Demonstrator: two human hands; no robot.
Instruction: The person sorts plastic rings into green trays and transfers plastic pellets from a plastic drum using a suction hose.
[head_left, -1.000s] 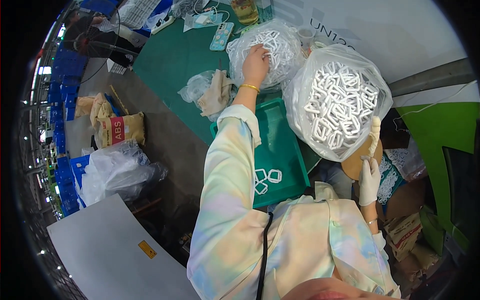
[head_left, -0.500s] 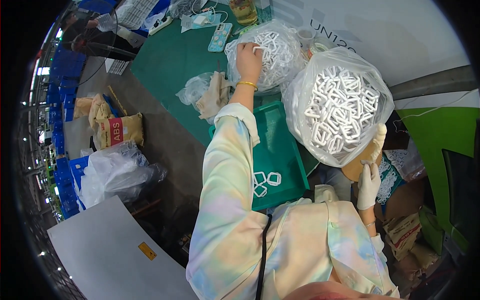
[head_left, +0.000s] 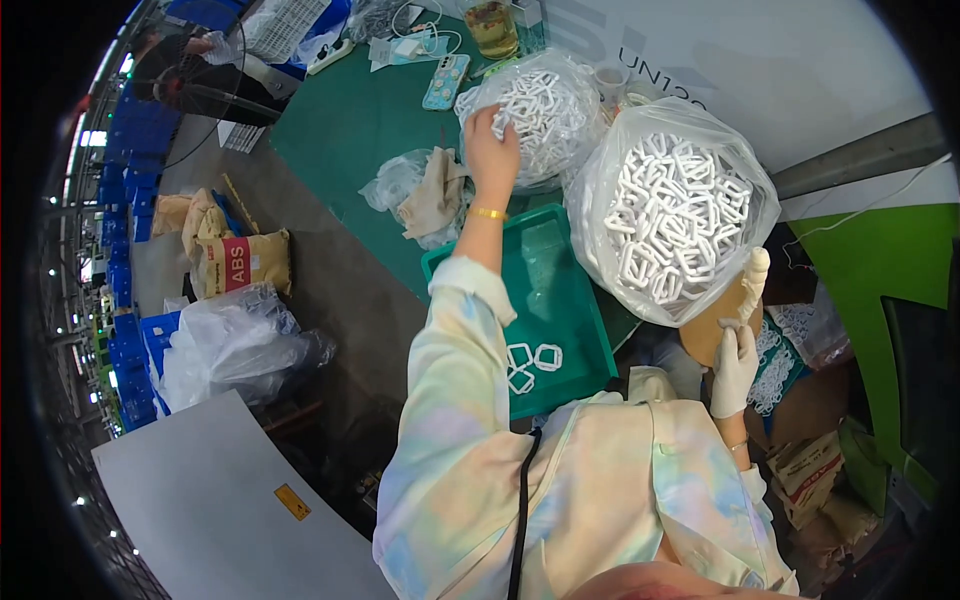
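My bare left hand (head_left: 492,158) reaches to the left side of a clear plastic bag (head_left: 575,160) full of small white plastic frames (head_left: 540,105). Its fingers are curled round a white plastic frame (head_left: 500,127), partly hidden by the hand. My right hand (head_left: 735,372), in a whitish glove, is raised at the right with fingertips pinched together. A small greyish tip shows there; I cannot make out what it is. Just above rises a cream, lumpy, stick-like piece (head_left: 755,283). A larger open bag (head_left: 588,235) of thicker white frames (head_left: 680,215) stands between my hands.
A green tray (head_left: 555,290) holds several white octagonal frames (head_left: 548,357) at its near end. On the green table (head_left: 340,140) lie a crumpled beige cloth (head_left: 432,195), a phone (head_left: 446,82) and a jar (head_left: 490,28). Sacks (head_left: 245,262) stand on the floor at left.
My left hand has moved slightly down and turned at the bag's left side, its fingers curling in more. My right hand stays about where it was. The whole view has shifted a little.
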